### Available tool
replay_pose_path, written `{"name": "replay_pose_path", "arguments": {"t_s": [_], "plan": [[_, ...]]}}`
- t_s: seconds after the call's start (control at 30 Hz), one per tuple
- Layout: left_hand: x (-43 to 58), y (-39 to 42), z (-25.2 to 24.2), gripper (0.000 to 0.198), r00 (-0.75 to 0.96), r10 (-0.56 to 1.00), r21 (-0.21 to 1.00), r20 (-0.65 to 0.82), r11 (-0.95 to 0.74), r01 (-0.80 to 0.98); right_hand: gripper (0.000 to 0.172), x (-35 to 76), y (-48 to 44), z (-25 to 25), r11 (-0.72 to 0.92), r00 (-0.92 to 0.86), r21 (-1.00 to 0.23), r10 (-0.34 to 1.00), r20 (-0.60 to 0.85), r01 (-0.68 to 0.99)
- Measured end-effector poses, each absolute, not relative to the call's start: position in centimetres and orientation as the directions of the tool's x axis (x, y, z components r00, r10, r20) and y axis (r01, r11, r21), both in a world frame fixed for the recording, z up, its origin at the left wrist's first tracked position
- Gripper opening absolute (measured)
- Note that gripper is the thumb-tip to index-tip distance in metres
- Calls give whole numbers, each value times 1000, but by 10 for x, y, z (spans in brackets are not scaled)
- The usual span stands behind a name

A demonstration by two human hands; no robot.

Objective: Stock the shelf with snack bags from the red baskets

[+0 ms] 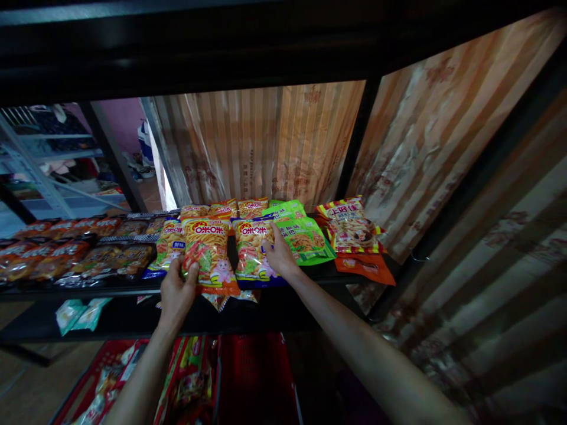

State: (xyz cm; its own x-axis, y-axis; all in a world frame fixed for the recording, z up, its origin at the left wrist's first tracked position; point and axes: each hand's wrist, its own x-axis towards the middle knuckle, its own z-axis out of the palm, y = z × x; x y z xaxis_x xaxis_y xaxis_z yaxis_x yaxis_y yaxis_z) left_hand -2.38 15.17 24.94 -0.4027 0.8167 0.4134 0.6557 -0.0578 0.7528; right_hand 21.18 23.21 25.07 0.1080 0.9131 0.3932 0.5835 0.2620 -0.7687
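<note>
Orange-edged snack bag (211, 242) being handled on a stocked black shelf (328, 275)
Its left side is being touched by the left hand (178, 292), fingers slightly parted; a blue-edged bag (251, 248) by the right hand (282, 256), fingers half-curled; any grip cannot be told. Green bags (306, 239) are already being displayed rightward; below, packs (101, 386) are being kept unshelved in a red basket (108, 354).

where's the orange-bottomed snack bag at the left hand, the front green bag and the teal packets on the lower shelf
Orange-bottomed snack bag (211, 252): head view, middle of its printed front.
Front green bag (306, 241): head view, middle of its front.
Teal packets (69, 316): head view, upper face of the left one.
</note>
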Motion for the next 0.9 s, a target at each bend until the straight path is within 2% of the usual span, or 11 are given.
{"name": "replay_pose_path", "arguments": {"t_s": [0.1,0.27,0.43,0.57,0.73,0.9], "plan": [[-14,134,244,46,-363,866,797,345,-65,601,62,208,228,250,266,85,-761,918,387,592],[-4,125,226,48,-418,878,869,235,3,496,64,210,219,244,306,86,-722,889,450,620],[-5,134,219,73,-279,954,949,111,-18,316,67,217,213,242,333,44,-651,870,491,683],[-4,136,217,84,-208,974,930,84,-2,367,64,221,210,244,340,17,-577,852,523,743],[5,142,215,86,-301,951,916,67,61,396,59,227,208,246,314,-29,-414,825,565,855],[14,148,232,90,-299,954,884,5,135,447,52,235,216,250,320,-119,-300,836,536,899]]}}
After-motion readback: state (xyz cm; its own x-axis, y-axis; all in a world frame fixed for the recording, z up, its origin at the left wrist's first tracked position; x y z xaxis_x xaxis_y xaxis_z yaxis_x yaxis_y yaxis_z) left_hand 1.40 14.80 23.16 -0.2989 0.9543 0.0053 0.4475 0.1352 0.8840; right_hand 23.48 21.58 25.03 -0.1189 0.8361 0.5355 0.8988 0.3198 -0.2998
